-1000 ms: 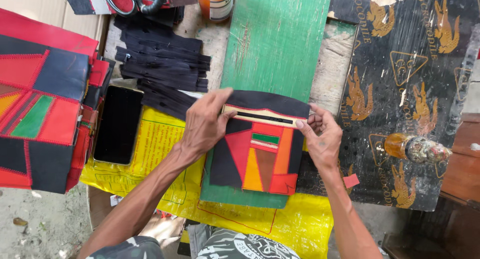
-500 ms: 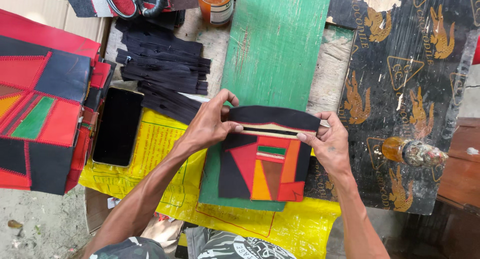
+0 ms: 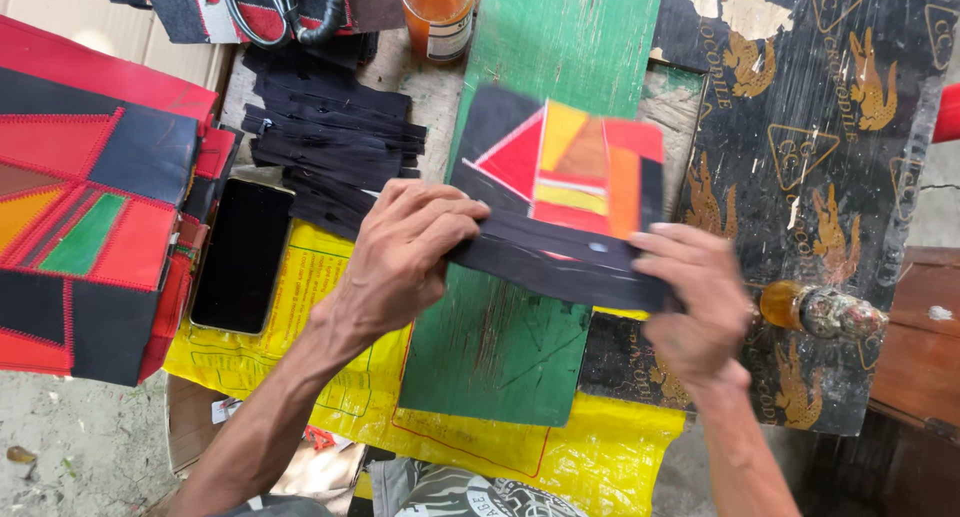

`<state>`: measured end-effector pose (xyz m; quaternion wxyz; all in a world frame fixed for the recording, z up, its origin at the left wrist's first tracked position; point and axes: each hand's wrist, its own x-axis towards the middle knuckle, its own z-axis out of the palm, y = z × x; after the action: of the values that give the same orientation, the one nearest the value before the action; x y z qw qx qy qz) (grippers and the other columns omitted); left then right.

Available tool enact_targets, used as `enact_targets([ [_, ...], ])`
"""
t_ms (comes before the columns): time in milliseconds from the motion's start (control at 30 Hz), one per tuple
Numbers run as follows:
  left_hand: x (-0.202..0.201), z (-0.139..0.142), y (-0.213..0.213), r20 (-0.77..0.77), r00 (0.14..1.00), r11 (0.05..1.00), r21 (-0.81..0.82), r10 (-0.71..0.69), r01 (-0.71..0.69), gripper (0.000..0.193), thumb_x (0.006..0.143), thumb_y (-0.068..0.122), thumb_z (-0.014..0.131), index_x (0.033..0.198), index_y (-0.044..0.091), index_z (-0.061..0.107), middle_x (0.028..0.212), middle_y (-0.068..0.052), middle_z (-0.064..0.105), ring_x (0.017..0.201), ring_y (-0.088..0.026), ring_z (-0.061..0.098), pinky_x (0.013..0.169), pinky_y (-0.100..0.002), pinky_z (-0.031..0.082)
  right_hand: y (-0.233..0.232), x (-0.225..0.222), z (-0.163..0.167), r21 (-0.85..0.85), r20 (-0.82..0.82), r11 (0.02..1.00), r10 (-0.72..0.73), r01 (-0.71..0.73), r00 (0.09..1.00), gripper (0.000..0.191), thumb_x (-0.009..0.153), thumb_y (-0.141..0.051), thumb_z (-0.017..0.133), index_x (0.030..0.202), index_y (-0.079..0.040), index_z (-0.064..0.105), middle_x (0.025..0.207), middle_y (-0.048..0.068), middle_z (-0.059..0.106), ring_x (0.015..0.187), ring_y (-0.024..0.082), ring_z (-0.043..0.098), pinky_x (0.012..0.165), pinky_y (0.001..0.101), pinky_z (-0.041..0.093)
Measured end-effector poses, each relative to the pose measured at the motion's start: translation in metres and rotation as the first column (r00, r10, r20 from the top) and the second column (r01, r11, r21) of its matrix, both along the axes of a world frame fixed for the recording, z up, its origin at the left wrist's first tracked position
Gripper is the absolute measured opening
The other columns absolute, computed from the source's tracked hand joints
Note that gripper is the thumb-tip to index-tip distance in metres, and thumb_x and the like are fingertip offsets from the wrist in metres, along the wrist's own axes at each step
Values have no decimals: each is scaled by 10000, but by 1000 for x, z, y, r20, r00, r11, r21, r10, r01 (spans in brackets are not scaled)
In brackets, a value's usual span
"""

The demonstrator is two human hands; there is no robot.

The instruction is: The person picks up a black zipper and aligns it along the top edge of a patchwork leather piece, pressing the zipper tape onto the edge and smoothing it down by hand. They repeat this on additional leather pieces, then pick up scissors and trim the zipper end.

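Over the green board (image 3: 560, 37) my hands now hold the patchwork panel (image 3: 565, 167) flipped and lifted, its black band toward me, where half a second ago it lay flat with the band on the far edge. My left hand (image 3: 400, 257) pinches the band's (image 3: 560, 262) left end, fingers curled over it; my right hand (image 3: 695, 302), blurred, grips the right end. The panel is stitched leather-like patches, red, orange, yellow and black, in triangles and strips. Flat black strips (image 3: 330, 127) lie stacked to the left, beside a glossy phone (image 3: 242, 255) on crinkled yellow sheeting (image 3: 300, 307).
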<state>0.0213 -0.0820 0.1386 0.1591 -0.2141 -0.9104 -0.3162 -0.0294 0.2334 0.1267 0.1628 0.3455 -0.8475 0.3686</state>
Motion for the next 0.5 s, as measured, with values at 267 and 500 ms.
enact_targets([
  [267, 48, -92, 36, 196, 978, 993, -105, 72, -52, 346, 899, 60, 658, 1227, -43, 620, 1462, -238, 534, 1415, -390, 471, 1218, -491, 325, -12, 61, -88, 72, 220, 995, -89, 75, 971, 184, 919, 82, 625, 1088, 8, 618, 1389, 165, 606, 1353, 358, 563, 1149, 449, 465],
  [500, 34, -119, 86, 190, 977, 975, -178, -97, 131, 625, 938, 351, 644, 1385, -64, 507, 1579, -296, 369, 1512, -417, 307, 1257, -521, 213, -35, 57, -112, 203, 47, 979, -20, 10, 999, 263, 906, 70, 564, 1159, -3, 552, 1493, 205, 538, 1421, 373, 499, 1178, 480, 381],
])
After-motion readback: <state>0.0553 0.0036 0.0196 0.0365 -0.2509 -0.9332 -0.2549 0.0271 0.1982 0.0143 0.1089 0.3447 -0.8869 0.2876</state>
